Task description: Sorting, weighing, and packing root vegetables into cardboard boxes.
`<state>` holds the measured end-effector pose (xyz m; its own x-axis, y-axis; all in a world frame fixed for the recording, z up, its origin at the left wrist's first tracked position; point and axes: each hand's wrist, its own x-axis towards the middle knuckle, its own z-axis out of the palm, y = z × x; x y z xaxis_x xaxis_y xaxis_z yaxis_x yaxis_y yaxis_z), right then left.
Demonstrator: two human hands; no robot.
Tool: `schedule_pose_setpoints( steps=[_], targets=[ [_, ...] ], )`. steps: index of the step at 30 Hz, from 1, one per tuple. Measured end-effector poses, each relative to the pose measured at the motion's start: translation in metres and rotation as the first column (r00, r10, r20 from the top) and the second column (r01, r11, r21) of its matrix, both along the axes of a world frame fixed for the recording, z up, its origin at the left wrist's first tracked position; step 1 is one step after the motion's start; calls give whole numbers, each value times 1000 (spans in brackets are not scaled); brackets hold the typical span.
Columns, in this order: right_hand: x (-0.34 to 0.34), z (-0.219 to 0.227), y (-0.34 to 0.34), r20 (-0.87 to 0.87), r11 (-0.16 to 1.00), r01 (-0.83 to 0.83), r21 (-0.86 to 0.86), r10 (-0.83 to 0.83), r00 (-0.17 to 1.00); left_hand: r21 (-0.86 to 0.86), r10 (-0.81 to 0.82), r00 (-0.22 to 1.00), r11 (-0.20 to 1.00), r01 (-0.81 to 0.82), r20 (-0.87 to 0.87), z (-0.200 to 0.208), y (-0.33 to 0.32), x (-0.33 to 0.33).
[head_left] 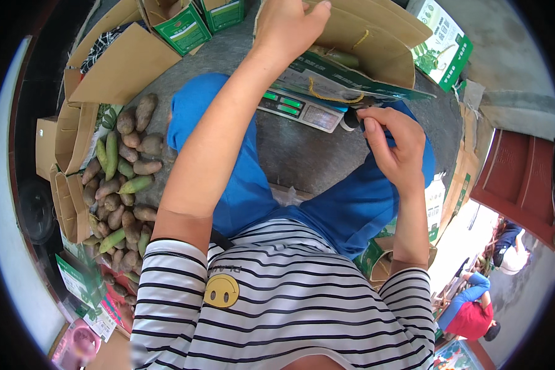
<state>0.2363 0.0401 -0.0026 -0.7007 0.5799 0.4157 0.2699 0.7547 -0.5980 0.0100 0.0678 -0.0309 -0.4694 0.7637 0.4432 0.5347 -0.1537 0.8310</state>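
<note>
Striped shirt sleeves (166,290) lead to half-curled hands (287,26) (398,142), grip unclear, beside an open carton (382,28) containing greenish produce (339,58).

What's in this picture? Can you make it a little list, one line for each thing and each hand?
container: open brown cardboard box with dark green outer wall, long pale green vegetable inside
device: flat silver electronic scale with lit green displays
left hand: near the box, partly out of the picture
right hand: fingers bent at a small black thing, grip unclear
pile: brown oblong tubers and long green vegetables, at picture left
</note>
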Motion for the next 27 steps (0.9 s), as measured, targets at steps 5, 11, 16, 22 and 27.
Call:
schedule_pose_setpoints(
  steps=[5,11,16,22,27],
  targets=[
    [6,-4,9,41,979,1,203,-9,999,-20,-6,992,1000,9,126,1,0,-6],
    [-7,10,26,59,922,58,382,-87,994,99,155,984,984,-146,-90,-13,8,10],
    [-33,4,42,298,920,-24,391,-102,949,65,100,991,992,-106,92,-4,10,30],
    [-22,-34,63,439,949,-30,315,-118,891,72,61,971,994,-80,230,9,10,62],
    [-7,-54,75,526,945,161,283,-293,798,83,59,965,993,-83,257,10,15,84]
  ],
)
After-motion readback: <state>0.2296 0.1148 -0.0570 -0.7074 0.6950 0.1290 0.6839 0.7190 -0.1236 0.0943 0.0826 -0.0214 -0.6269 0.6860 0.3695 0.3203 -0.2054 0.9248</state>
